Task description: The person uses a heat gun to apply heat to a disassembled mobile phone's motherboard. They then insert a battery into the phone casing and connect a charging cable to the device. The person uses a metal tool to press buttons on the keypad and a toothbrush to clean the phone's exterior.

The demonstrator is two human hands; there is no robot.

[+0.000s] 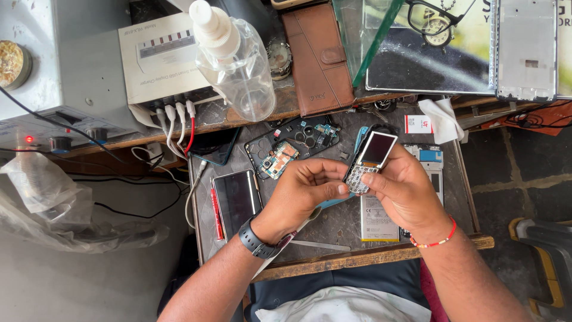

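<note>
Both my hands hold a small keypad phone [370,161] with its front cover off, screen and bare keypad contacts showing, above a dark worktable [333,223]. My left hand [304,191], with a black watch on its wrist, pinches the phone's lower end with thumb and forefinger. My right hand [405,191], with a red bead bracelet on its wrist, cradles the phone from the right and beneath. A phone battery [376,222] lies flat on the table under my hands.
A dark smartphone [237,200] and a red pen [217,213] lie at the left. An opened phone back with circuit boards [289,148] sits behind. A clear spray bottle [237,59], brown wallet case [319,56], white charger box [159,56] and cables [179,128] crowd the shelf.
</note>
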